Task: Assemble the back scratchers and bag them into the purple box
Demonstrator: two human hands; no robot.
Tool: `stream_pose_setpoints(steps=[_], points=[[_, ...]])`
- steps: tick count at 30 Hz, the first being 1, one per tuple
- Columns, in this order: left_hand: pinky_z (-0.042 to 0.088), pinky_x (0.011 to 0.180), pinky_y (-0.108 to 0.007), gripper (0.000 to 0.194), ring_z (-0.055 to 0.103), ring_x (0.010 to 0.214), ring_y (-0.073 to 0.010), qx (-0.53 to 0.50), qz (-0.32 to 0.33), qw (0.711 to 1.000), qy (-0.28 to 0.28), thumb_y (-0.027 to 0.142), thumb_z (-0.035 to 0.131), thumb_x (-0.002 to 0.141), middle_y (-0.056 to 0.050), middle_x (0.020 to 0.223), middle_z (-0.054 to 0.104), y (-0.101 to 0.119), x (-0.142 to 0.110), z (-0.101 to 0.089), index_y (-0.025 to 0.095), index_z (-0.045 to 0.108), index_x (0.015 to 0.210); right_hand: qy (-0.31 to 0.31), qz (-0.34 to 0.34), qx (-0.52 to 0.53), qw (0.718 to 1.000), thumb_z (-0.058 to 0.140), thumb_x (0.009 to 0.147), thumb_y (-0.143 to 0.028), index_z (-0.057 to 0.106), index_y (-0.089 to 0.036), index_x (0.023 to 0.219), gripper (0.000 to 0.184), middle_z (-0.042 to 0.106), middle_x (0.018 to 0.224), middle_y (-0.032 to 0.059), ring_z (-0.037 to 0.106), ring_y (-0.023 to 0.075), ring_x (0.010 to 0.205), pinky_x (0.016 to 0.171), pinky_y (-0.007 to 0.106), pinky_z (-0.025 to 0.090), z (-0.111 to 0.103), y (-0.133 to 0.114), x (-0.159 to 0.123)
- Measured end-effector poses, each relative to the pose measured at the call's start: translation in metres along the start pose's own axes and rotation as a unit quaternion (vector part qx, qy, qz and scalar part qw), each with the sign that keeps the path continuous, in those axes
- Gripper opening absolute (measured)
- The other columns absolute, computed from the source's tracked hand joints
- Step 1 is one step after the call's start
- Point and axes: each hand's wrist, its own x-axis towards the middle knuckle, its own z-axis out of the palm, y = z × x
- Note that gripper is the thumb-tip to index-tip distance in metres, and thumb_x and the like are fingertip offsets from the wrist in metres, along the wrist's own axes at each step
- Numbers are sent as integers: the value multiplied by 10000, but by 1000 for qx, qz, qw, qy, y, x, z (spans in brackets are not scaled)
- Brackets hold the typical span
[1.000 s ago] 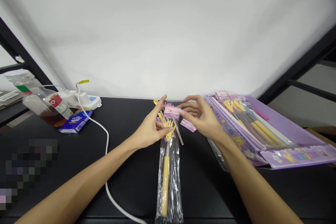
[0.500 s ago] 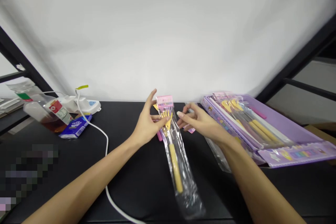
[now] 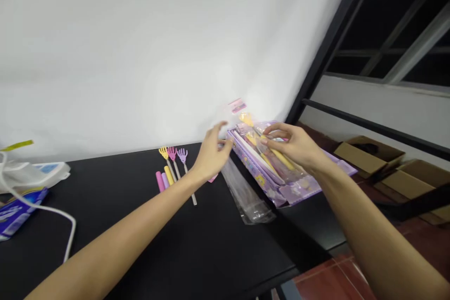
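My right hand, over the open purple box, pinches a yellow hand-shaped back scratcher in a clear bag. Its pink header card sticks up behind the box. Other bagged back scratchers lie in the box, partly hidden by the held one. My left hand is just left of the box, fingers apart and holding nothing. Beneath it, an empty-looking clear bag lies on the black table. Unbagged yellow, pink and purple scratcher heads on metal rods lie farther left, beside loose coloured handles.
A white cable, a white power strip and a blue packet are at far left. The white wall rises behind the table. Cardboard boxes stand beyond the black frame on the right.
The view has turned right. The bagged yellow back scratcher has gone from the middle of the table to the box, now in my right hand. My left hand has let go of it.
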Motion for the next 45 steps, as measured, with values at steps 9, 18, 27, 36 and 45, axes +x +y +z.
stream_pose_setpoints(steps=[9,18,27,36,45], points=[[395,1157,-481,322,480,1326,-285,197,128,959,-155,277,519,966,-123,1392,483,-8,-12,49,209,590,1272,43,-6,-271,962,696,780,-359,732,-212,931,214,755,889,74,689,276,860,863,422,500,-12,71,7],[461,1080,-419,280,574,1185,-237,186,150,963,-125,287,519,974,-103,1272,580,-5,-13,21,209,630,1219,150,-149,-368,905,693,786,-339,749,-188,756,164,642,1220,176,556,373,1165,1012,519,422,6,35,14],[482,719,-300,226,621,736,-177,334,19,941,-44,273,462,965,-24,807,659,-10,-37,-110,199,665,896,-44,-123,-138,982,650,805,-253,650,-218,876,79,734,793,31,658,182,679,645,296,468,104,-76,19],[509,734,-296,197,617,786,-163,360,-63,930,-33,317,488,965,-28,989,589,-41,-115,-151,237,632,1073,-198,-93,-286,933,620,672,-127,448,-234,699,204,614,686,24,562,181,621,561,296,344,191,-42,-15],[502,700,-285,214,590,728,-139,329,-62,940,-62,154,514,858,-29,968,558,-38,-114,-147,224,677,978,-200,14,-166,965,655,611,-187,407,-254,722,280,585,540,-43,544,151,481,464,267,360,184,-38,-18]])
